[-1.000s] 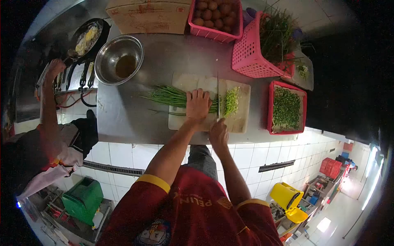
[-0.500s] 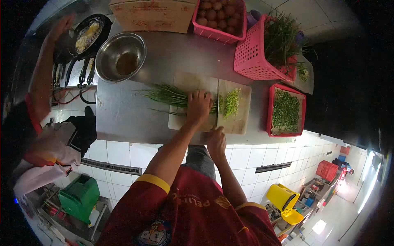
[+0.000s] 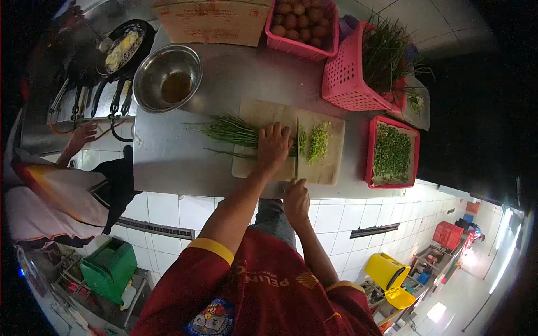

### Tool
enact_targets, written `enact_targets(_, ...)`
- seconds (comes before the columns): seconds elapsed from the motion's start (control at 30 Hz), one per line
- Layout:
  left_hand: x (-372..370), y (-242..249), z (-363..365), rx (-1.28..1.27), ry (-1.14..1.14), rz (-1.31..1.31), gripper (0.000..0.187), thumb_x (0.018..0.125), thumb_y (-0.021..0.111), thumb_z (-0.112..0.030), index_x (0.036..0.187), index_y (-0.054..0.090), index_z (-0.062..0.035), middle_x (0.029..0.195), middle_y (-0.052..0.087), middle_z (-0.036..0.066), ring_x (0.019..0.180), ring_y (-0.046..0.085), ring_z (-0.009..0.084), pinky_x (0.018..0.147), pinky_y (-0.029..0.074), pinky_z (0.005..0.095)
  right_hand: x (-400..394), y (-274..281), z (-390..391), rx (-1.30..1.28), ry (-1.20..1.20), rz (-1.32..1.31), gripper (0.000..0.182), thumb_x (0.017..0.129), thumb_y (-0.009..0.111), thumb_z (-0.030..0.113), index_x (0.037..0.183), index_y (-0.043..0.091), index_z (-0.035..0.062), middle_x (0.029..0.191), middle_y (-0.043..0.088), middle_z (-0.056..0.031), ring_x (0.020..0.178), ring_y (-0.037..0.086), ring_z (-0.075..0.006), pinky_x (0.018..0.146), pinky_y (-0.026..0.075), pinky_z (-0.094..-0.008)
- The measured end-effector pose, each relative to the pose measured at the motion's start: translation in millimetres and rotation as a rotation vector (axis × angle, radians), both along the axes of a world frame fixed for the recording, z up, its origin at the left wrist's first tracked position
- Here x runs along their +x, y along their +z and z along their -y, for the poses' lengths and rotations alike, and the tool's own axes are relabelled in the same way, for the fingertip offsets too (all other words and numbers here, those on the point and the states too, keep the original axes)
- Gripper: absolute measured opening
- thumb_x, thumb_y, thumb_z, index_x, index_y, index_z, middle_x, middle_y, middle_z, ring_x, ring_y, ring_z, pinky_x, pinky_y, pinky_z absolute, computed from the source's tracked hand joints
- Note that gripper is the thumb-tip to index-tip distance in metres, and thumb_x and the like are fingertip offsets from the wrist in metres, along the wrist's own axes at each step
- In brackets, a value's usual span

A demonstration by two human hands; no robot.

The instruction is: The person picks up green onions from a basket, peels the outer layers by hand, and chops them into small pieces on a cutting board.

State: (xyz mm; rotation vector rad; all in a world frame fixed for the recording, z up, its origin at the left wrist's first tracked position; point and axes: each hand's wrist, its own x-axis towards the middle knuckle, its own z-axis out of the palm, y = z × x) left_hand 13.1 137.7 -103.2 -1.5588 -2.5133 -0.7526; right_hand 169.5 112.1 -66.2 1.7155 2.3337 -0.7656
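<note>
A bunch of long green stalks (image 3: 230,130) lies across the left part of a cutting board (image 3: 263,111). My left hand (image 3: 273,147) presses its curled fingers down on the stalks near their right end. My right hand (image 3: 296,200) is closed round the handle of a knife (image 3: 297,151) at the board's front edge. The knife's blade, seen edge-on, points away from me just right of my left fingers. Chopped green pieces (image 3: 318,141) lie to the right of the blade.
A metal bowl (image 3: 167,78), a cardboard box (image 3: 210,21), an egg basket (image 3: 300,28), a pink basket of greens (image 3: 350,75) and a red tray of chopped greens (image 3: 392,154) surround the board. At left a co-worker (image 3: 61,196) stands by a frying pan (image 3: 124,50).
The co-worker's body and arms have shifted at the left, and a hand now shows lower down. My hands remain nearly in place; a small cluster of cut pieces now sits just beside the blade.
</note>
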Motion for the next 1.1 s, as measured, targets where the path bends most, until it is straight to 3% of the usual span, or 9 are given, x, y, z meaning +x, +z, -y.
enact_targets(0.03, -1, -2, -1, 0.001, 0.003, -0.021, 0.026, 0.086, 0.062, -0.027, 0.102, 0.055, -0.0075, 0.1, 0.051, 0.011, 0.101, 0.049, 0.0271, 0.089, 0.037, 0.0473, -6, -2, -6, -0.018, -0.015, -0.017, 0.044, 0.094, 0.051, 0.023, 0.12, 0.042, -0.0121, 0.08, 0.063, -0.029, 0.074, 0.065, -0.0443, 0.063, 0.053, -0.0492)
enact_targets(0.07, -3, -4, -3, 0.003, 0.004, -0.044, 0.026, 0.085, 0.062, -0.026, 0.101, 0.055, -0.0074, 0.1, 0.051, 0.011, 0.1, 0.049, 0.027, 0.088, 0.037, 0.0467, -12, -3, -9, 0.229, 0.071, -0.23, 0.027, 0.097, 0.044, 0.02, 0.089, 0.048, -0.0061, 0.073, 0.06, -0.0348, 0.07, 0.061, -0.0508, 0.055, 0.048, -0.056)
enact_targets(0.13, 0, -2, 0, 0.006, -0.006, -0.052, 0.025, 0.085, 0.062, -0.025, 0.101, 0.055, -0.0074, 0.099, 0.05, 0.011, 0.1, 0.049, 0.0268, 0.086, 0.038, 0.0457, -14, -6, -25, 0.393, 0.234, -0.298, 0.027, 0.096, 0.046, 0.019, 0.087, 0.048, -0.0057, 0.072, 0.06, -0.0343, 0.069, 0.061, -0.0509, 0.054, 0.048, -0.0562)
enact_targets(0.2, -1, 4, 1, 0.014, -0.006, -0.027, 0.024, 0.085, 0.062, -0.024, 0.1, 0.055, -0.0075, 0.099, 0.05, 0.011, 0.099, 0.049, 0.0266, 0.085, 0.038, 0.0449, -23, 9, -37, 0.119, 0.104, -0.129, 0.031, 0.097, 0.046, 0.024, 0.103, 0.05, -0.0062, 0.085, 0.062, -0.0309, 0.075, 0.064, -0.0452, 0.064, 0.053, -0.0492)
enact_targets(0.33, 1, -1, -1, -0.05, 0.001, -0.017, 0.025, 0.084, 0.062, -0.024, 0.101, 0.055, -0.0078, 0.099, 0.051, 0.011, 0.098, 0.05, 0.0267, 0.084, 0.038, 0.0453, -18, 70, -19, 0.037, 0.105, -0.049, 0.029, 0.098, 0.043, 0.025, 0.094, 0.049, -0.003, 0.082, 0.064, -0.0291, 0.077, 0.064, -0.0468, 0.063, 0.054, -0.0529)
enact_targets(0.47, -2, 2, 1, 0.009, -0.014, -0.016, 0.024, 0.083, 0.063, -0.023, 0.101, 0.055, -0.0082, 0.098, 0.051, 0.01, 0.096, 0.051, 0.0267, 0.083, 0.039, 0.0452, -10, 64, 10, -0.122, -0.079, -0.05, 0.032, 0.097, 0.045, 0.027, 0.098, 0.047, -0.005, 0.083, 0.063, -0.0314, 0.083, 0.064, -0.0474, 0.07, 0.053, -0.054)
enact_targets(0.6, -2, 2, -1, 0.071, 0.013, -0.062, 0.023, 0.083, 0.064, -0.022, 0.1, 0.056, -0.0088, 0.099, 0.051, 0.01, 0.096, 0.05, 0.0266, 0.083, 0.039, 0.0447, -1, -16, -3, 0.115, 0.093, -0.1, 0.03, 0.095, 0.05, 0.024, 0.099, 0.044, -0.0047, 0.08, 0.065, -0.0279, 0.073, 0.065, -0.0472, 0.062, 0.054, -0.0513)
enact_targets(0.87, -1, 1, -1, -0.021, -0.005, -0.025, 0.023, 0.083, 0.063, -0.022, 0.099, 0.056, -0.0059, 0.1, 0.051, 0.011, 0.098, 0.05, 0.0268, 0.083, 0.039, 0.0458, -24, 68, -21, 0.036, 0.091, -0.037, 0.03, 0.098, 0.042, 0.025, 0.094, 0.049, -0.0043, 0.081, 0.063, -0.0314, 0.08, 0.064, -0.0482, 0.068, 0.054, -0.0539)
enact_targets(1.1, -2, 0, 1, -0.1, -0.062, 0.045, 0.029, 0.09, 0.058, -0.023, 0.112, 0.056, -0.0044, 0.107, 0.05, 0.015, 0.104, 0.047, 0.0311, 0.089, 0.034, 0.0503, -11, 9, 4, -0.133, -0.118, -0.068, 0.03, 0.095, 0.048, 0.025, 0.098, 0.044, -0.0045, 0.079, 0.062, -0.0303, 0.083, 0.063, -0.0492, 0.073, 0.05, -0.0572)
